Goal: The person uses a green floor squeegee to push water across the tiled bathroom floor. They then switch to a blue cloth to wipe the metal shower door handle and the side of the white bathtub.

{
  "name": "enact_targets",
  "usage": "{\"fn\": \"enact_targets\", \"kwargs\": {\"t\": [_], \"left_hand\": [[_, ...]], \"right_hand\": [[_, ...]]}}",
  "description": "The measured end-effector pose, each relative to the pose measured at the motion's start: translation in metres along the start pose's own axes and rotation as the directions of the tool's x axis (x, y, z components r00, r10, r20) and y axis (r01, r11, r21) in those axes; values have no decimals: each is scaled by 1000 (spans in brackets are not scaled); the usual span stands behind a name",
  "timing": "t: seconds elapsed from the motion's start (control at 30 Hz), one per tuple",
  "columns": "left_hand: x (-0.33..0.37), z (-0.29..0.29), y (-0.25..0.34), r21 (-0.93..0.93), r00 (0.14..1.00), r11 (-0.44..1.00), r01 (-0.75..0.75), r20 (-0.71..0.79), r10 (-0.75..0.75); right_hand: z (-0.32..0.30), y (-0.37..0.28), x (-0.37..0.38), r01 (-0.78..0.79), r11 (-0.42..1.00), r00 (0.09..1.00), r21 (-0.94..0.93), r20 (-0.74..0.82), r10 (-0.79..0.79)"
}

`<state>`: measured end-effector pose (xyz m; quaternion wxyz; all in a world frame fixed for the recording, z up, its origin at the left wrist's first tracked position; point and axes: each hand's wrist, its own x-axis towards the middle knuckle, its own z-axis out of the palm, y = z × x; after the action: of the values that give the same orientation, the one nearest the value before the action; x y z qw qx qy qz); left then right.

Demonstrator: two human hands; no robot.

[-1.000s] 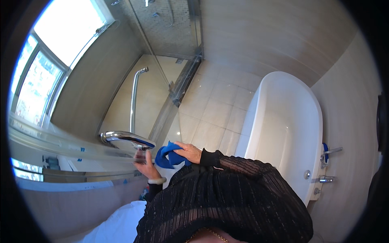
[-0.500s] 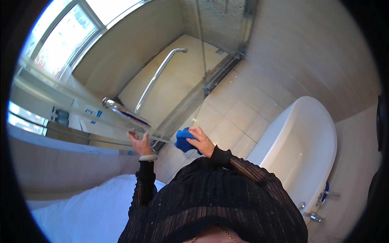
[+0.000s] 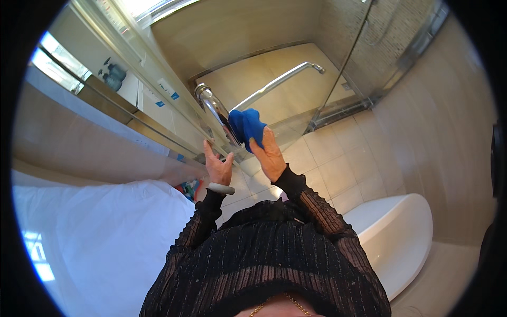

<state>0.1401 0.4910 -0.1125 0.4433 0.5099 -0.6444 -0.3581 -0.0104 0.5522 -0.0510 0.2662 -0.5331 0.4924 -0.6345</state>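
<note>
A folded blue cloth [image 3: 247, 127] is gripped in my right hand [image 3: 271, 157], pinched between thumb and fingers. It lies against the lower end of a curved chrome handle [image 3: 212, 103] on a glass shower door. Just below that handle, at the door's edge, is my left hand [image 3: 218, 169], its thumb and fingers apart and nothing seen in it. Whether its fingertips touch the glass, I cannot tell. A longer chrome bar [image 3: 274, 84] shows beyond the handle, slanting up to the right.
A white bathtub [image 3: 409, 232] stands at the right on the tiled floor [image 3: 338, 158]. White sheeting [image 3: 105, 238] spreads at the lower left. Dark pump bottles [image 3: 112, 75] appear behind or in the glass at the left. A colourful item [image 3: 190, 188] lies beside the sheeting.
My right hand has brought the blue cloth up to the chrome handle. My left hand remains near the door's edge, fingers still apart. The view has turned toward the left.
</note>
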Motion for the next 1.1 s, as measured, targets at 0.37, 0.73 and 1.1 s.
{"fn": "enact_targets", "kwargs": {"t": [0.37, 0.73, 1.1], "left_hand": [[8, 13, -7, 54, 989, 995, 79, -127, -72], [18, 6, 6, 99, 993, 993, 70, -105, -60], [26, -10, -25, 46, 998, 997, -55, 42, 53]], "right_hand": [[19, -63, 115, 533, 818, 822, -217, 362, -440], [25, 20, 69, 652, 708, 758, -271, 231, -610], [58, -41, 98, 113, 994, 994, -12, 9, -113]]}}
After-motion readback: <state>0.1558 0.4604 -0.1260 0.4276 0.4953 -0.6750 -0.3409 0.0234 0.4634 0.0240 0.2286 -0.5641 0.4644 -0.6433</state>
